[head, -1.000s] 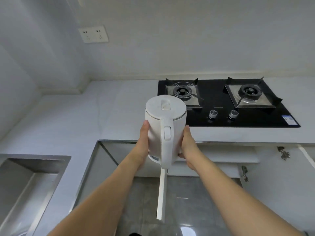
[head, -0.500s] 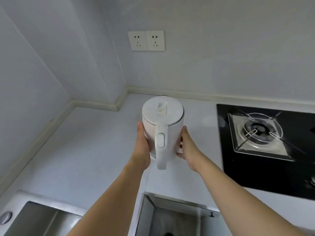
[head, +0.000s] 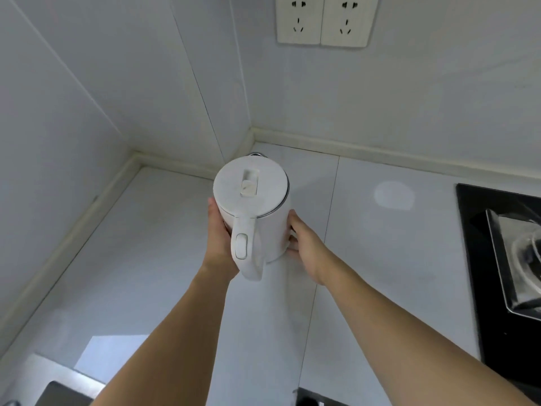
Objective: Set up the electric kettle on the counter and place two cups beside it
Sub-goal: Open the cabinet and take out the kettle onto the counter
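- I hold the white kettle (head: 257, 209) between both hands, its closed lid facing up at me and its handle pointing back toward me.
- My left hand (head: 218, 230) presses against the kettle's left side, palm on the body, thumb up along the wall; the other fingers are hidden behind the kettle.
- My right hand (head: 304, 244) clamps the lower right side, fingers curling round toward the base.
- The kettle is over the pale desk (head: 146, 259), near the back corner where the two walls meet; I cannot tell whether its base touches the surface.
- Two wall sockets (head: 322, 20) sit side by side on the back wall above the kettle.
- The black gas hob (head: 497, 259) lies to my right, well apart from the kettle.
- A sink edge (head: 52, 376) shows at the lower left.
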Demonstrator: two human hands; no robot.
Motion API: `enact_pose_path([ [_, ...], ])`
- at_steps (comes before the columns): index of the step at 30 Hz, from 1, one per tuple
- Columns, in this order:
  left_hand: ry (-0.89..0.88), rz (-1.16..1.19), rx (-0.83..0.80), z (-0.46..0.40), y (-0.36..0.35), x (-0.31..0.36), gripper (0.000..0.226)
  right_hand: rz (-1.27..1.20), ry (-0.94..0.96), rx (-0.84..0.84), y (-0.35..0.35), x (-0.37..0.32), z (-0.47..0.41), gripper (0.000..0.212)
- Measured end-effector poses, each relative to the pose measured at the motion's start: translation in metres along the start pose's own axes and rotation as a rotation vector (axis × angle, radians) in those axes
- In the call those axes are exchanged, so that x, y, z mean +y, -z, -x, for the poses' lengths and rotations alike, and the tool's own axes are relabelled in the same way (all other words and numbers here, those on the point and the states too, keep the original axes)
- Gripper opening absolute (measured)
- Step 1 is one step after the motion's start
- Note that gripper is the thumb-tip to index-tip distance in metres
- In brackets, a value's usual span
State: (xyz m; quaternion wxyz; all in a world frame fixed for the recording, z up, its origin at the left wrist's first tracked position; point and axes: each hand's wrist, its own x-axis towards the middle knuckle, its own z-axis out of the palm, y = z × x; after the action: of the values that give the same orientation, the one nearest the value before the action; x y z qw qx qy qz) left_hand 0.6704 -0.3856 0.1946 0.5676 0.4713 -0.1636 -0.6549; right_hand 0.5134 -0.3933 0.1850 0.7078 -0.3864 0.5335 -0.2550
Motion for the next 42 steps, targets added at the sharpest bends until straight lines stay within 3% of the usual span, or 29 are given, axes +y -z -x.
enact_pose_path([
  [6, 0.037, -0.059, 0.048, -0.011, 0.01, -0.007, 0.058, 0.017, -0.003, 0.002, -0.002, 0.004, -0.008, 0.03],
  [9, 0.046, -0.046, 0.067, -0.009, 0.012, -0.008, 0.052, 0.039, -0.036, 0.001, 0.0, 0.009, -0.006, 0.037],
  [12, 0.076, -0.126, 0.23, 0.005, 0.015, -0.007, 0.049, 0.015, -0.072, 0.046, 0.005, 0.015, 0.008, 0.045],
  [17, 0.085, -0.214, 0.403, 0.046, 0.011, -0.009, 0.069, 0.024, -0.108, 0.206, 0.024, 0.022, 0.052, 0.07],
  [23, 0.171, -0.198, 0.585, 0.112, -0.016, -0.032, 0.07, 0.039, -0.086, 0.283, 0.043, 0.038, 0.127, 0.066],
  [28, 0.237, -0.246, 0.548, 0.184, -0.048, -0.075, 0.073, 0.058, -0.062, 0.325, 0.068, 0.069, 0.213, 0.063],
  [36, 0.145, -0.449, 0.376, 0.309, -0.128, -0.163, 0.07, 0.013, 0.018, 0.474, 0.144, 0.136, 0.379, 0.049],
  [42, 0.166, -0.588, 0.15, 0.374, -0.189, -0.231, 0.069, -0.068, -0.051, 0.597, 0.201, 0.18, 0.466, 0.046],
])
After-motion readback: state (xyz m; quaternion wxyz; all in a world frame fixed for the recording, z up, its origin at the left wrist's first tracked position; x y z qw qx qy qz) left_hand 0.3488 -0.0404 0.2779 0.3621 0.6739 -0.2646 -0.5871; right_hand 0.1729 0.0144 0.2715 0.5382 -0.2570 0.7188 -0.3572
